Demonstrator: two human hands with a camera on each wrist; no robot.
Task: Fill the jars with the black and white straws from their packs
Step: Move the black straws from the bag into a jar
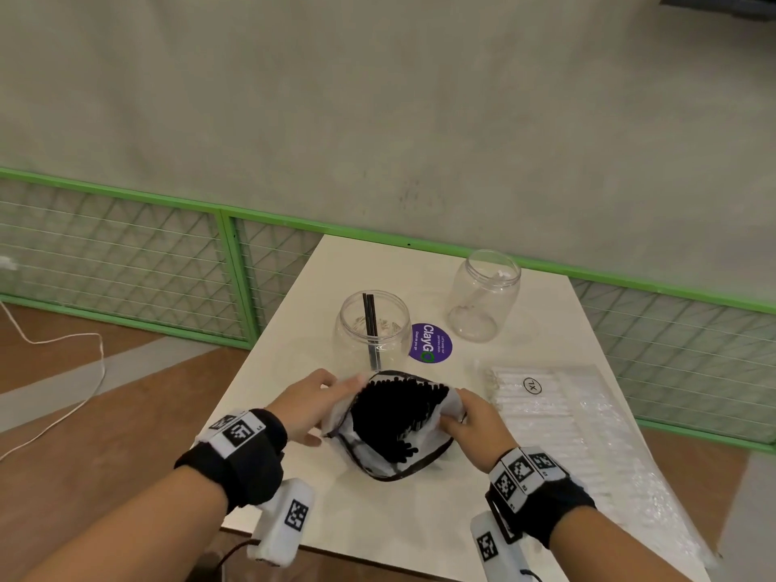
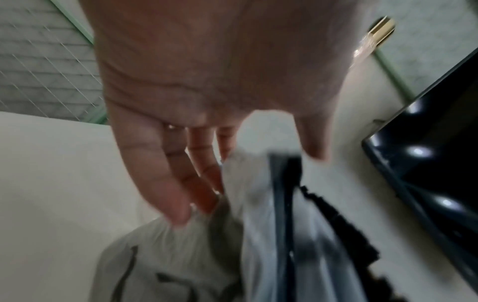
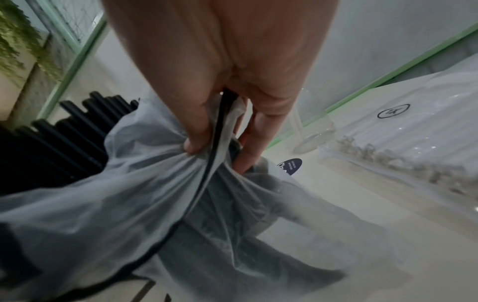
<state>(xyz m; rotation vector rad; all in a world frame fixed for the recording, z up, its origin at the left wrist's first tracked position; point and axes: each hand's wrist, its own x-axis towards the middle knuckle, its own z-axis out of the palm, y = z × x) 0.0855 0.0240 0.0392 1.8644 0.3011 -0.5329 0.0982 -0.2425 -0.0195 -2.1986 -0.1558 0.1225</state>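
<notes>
Right hand (image 3: 220,114) is pinching the bunched edge of the black-straw pack (image 1: 394,430) on the desk (image 1: 378,527), while the left hand (image 1: 313,403), fingers straight and relaxed, is touching its other side. Judging by this, the pack is being spread open. Two black straws (image 1: 370,329) are standing in the near jar (image 1: 371,329); the far jar (image 1: 483,296) and white-straw pack (image 1: 558,413) are waiting. Next, a bunch wants drawing out for the near jar.
</notes>
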